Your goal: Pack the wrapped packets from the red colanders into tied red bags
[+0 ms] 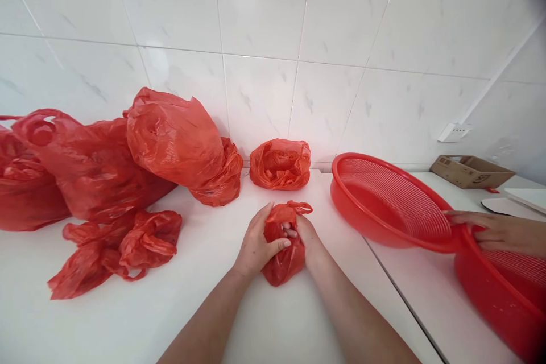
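Note:
Both of my hands are round a small red plastic bag (pixel 285 267) at the middle of the white table. My left hand (pixel 259 243) grips its left side, thumb across the front. My right hand (pixel 307 233) holds the right side, with some fingertips showing inside the bag's opening. A loop handle sticks out at the top right. What the bag contains is hidden. Just behind it, against the wall, stands another red plastic bag (pixel 280 166) with its mouth open.
Full red bags (pixel 174 136) are heaped at the left, with smaller knotted bags (pixel 149 242) before them. To the right are a tilted red plastic basket (pixel 384 199) and a second basket (pixel 499 290); another person's hand (pixel 499 230) touches them. A cardboard box (pixel 471 173) sits far right.

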`<state>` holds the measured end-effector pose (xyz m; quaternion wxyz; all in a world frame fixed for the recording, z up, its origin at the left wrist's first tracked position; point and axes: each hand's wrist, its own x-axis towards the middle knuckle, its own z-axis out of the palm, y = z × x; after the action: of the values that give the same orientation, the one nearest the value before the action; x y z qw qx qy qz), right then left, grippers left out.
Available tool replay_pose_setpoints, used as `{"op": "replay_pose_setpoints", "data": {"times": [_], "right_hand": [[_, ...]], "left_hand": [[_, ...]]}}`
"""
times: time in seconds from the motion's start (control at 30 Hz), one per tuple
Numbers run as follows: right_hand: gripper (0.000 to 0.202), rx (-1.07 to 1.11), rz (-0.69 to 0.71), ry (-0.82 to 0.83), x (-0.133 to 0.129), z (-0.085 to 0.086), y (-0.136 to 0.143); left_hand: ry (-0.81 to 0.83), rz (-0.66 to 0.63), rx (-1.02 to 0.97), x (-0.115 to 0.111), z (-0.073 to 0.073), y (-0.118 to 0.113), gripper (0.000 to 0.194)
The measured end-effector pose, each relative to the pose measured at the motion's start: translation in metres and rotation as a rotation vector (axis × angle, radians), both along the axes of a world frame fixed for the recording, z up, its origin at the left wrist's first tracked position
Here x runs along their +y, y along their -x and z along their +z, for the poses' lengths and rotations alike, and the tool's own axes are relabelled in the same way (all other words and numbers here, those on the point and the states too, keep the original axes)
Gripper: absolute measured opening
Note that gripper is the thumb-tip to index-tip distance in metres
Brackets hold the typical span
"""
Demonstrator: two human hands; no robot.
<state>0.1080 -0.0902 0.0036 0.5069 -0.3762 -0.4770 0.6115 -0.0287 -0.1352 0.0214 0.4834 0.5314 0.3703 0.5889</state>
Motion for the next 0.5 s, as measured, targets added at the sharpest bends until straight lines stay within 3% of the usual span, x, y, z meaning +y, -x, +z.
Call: {"op": "replay_pose_setpoints", "data": {"times": [0.1,0.23,0.33,0.5], "right_hand": [[0.024,-0.020,-0.110,0.034,-0.006,0.004,0.010],[0.020,-0.064,-0.169,-0.046,-0.019,0.011,0.021],[0.023,-0.071,-0.090,-0.039,-0.022,0.015,0.021],[0.018,0.134,0.058,0.026,-0.013,0.017,0.002]], "left_hand": [[-0.033,-0.028,-0.005,-0.005,0.007,-0.003,0.070],[-0.009,0.033,-0.054,-0.004,0.008,-0.002,0.041],[0.125,-0.007,-0.172,0.005,0.003,0.003,0.023],[0.457,-0.065,-0.400,0.021,-0.003,0.011,0.027]]}}
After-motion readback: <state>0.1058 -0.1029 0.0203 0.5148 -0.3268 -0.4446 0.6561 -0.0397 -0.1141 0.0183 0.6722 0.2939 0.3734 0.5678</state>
